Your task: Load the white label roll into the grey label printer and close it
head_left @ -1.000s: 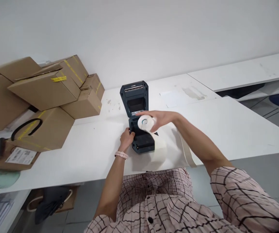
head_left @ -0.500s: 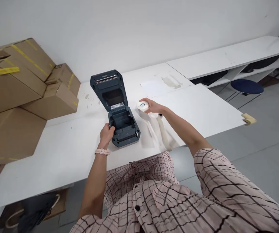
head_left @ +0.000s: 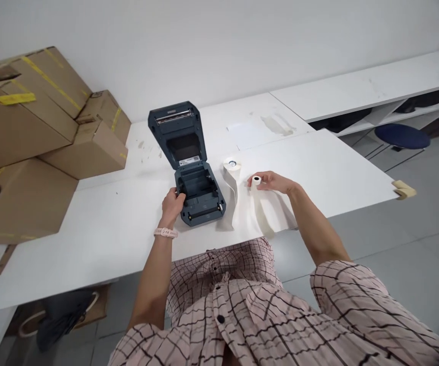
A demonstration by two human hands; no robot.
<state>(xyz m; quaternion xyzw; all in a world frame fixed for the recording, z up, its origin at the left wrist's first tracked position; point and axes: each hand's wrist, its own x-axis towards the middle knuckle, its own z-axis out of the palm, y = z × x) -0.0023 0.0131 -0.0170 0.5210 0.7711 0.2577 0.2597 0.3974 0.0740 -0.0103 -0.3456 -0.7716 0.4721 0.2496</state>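
A dark label printer [head_left: 200, 203] stands on the white table with its lid raised and its inner bay showing. My left hand [head_left: 172, 206] grips the printer's left side, thumb over the rim. To the right of the printer, a larger roll of white labels [head_left: 232, 163] stands on end, its loose strip trailing toward me. Farther right, my right hand [head_left: 272, 181] has its fingers closed around a small paper roll [head_left: 256, 180] with a dark core hole. A strip from that small roll hangs down toward the table's front edge.
Cardboard boxes [head_left: 51, 147] with yellow tape are stacked on the left of the table. A paper sheet [head_left: 244, 136] lies behind the rolls. A yellowish pad [head_left: 404, 189] covers the table's right corner, and a blue stool [head_left: 402, 136] stands beyond it.
My right hand has let go of the larger label roll and moved right and toward me, onto the small roll. My left hand stays on the printer. The view has shifted slightly.
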